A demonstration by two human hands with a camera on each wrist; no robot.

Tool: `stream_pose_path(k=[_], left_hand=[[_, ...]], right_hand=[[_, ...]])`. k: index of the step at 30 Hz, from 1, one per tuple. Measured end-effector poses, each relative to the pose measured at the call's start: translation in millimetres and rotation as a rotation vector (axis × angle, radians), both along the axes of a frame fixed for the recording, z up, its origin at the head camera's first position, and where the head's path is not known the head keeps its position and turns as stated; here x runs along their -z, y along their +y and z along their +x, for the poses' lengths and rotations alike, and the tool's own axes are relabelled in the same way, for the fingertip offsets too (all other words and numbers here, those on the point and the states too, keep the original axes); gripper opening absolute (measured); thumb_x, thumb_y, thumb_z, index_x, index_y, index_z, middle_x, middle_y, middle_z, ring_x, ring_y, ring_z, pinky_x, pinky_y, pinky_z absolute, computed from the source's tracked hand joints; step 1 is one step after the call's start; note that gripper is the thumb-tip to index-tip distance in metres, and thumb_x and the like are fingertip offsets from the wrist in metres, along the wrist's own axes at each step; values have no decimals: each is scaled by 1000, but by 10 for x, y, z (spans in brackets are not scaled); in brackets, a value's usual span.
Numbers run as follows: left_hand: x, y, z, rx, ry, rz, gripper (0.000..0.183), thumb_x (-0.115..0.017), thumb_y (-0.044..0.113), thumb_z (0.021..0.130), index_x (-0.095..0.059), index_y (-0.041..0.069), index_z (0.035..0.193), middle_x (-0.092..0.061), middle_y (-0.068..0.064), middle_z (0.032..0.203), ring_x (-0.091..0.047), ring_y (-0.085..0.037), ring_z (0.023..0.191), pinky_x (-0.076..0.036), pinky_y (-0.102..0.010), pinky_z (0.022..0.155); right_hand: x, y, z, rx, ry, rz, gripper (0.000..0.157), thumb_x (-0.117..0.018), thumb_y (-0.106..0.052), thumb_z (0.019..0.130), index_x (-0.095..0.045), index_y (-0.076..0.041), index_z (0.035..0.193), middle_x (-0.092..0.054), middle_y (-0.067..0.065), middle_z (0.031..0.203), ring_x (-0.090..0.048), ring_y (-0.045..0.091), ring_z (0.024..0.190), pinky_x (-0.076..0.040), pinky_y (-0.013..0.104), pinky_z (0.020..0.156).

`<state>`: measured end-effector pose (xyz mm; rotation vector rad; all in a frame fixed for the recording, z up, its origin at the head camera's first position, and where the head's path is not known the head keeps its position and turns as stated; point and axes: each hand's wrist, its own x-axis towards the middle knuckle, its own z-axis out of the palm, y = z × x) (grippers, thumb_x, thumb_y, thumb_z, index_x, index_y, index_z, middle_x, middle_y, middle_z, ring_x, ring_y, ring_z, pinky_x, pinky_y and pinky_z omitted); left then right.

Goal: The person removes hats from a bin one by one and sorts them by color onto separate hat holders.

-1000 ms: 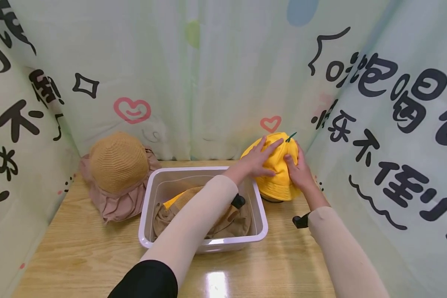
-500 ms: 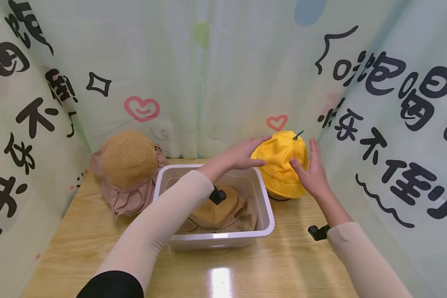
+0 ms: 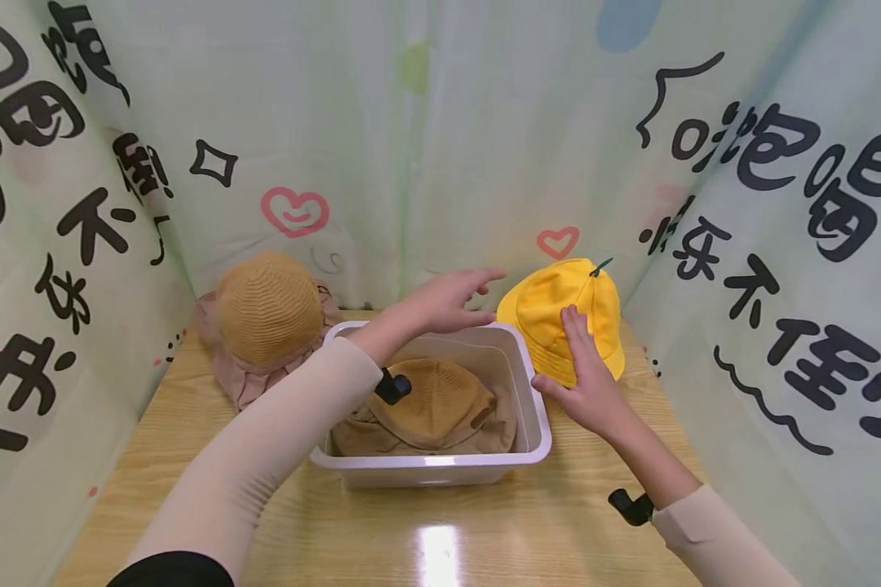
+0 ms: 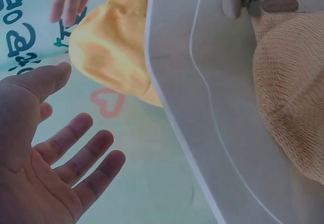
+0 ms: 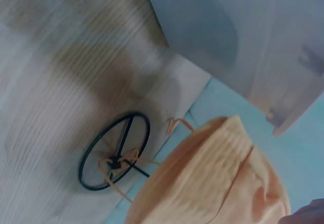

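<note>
A yellow bucket hat [image 3: 539,318] with a small green sprout on top sits on a black wire stand [image 5: 116,163], whose round base shows in the right wrist view along with orange cords. My left hand [image 3: 448,303], fingers spread and holding nothing, hovers over the back rim of the light purple bin [image 3: 440,461], left of the hat. My right hand [image 3: 591,395] is in front of the hat with straight fingers overlapping it in the head view. Inside the bin lies a tan knitted hat [image 3: 429,399] with a brown fabric brim.
At the back left, another tan woven hat [image 3: 267,306] with a dusty pink brim [image 3: 220,359] stands on the wooden table [image 3: 382,534]. Pale green curtains [image 3: 426,163] with hearts and black writing enclose the table at the back and sides.
Both hands have come off the yellow hat: the left moved leftward over the bin, the right drew back toward the front. The head view has turned slightly left.
</note>
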<state>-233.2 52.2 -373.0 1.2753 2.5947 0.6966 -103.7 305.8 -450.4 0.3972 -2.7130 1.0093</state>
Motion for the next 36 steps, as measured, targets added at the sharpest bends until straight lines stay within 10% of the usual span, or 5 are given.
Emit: stream_pose_path(k=[15, 36], left_hand=[[140, -234, 42, 22, -25, -103, 52, -64, 28, 98, -48, 12, 144, -69, -13, 122, -67, -27, 106, -50, -39, 97], [715, -252, 89, -15, -152, -338, 30, -62, 34, 99, -65, 16, 122, -69, -6, 115, -64, -21, 106, -51, -38, 91]], right_hand=[[139, -325, 274, -140, -115, 209, 118, -76, -58, 78, -6, -10, 161, 1, 20, 166, -2, 46, 151, -12, 68, 116], [326, -395, 348, -129, -83, 384, 123, -69, -73, 74, -13, -6, 160, -1, 24, 165, -8, 49, 150, -18, 64, 116]])
